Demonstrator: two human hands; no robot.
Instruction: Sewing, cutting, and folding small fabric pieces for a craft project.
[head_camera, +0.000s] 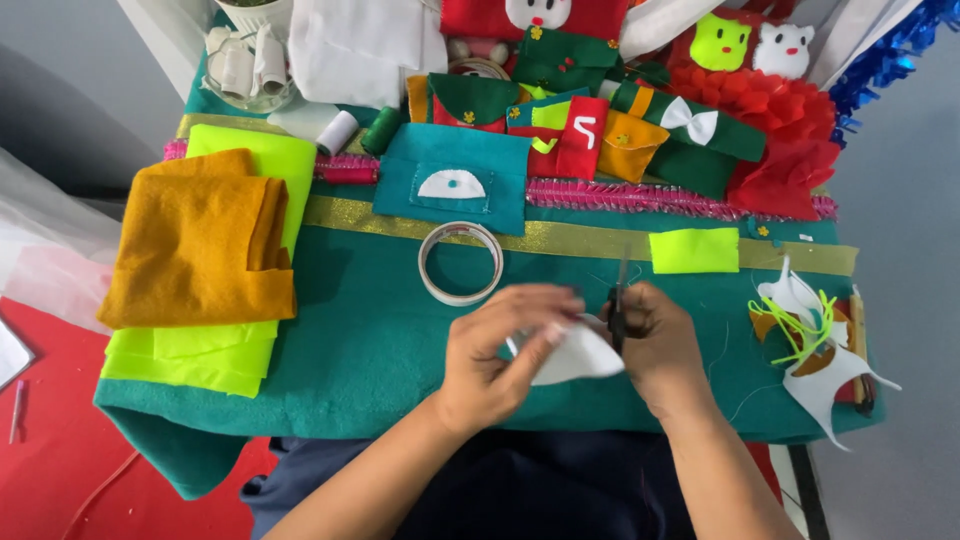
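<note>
My left hand (497, 350) pinches a small rounded piece of white felt (575, 355) above the near edge of the teal felt table cover (380, 330). My right hand (655, 345) grips black scissors (618, 300), blades pointing away from me, right beside the white piece. The two hands touch over the felt piece. A roll of clear tape (460, 262) lies just beyond my left hand.
Folded mustard felt (200, 240) lies on neon yellow felt (195, 355) at the left. A teal pouch (455, 180), thread spools (338, 132), coloured felt pouches (585, 135) and red flowers (790, 140) line the back. White scraps with neon cord (810, 340) sit at right.
</note>
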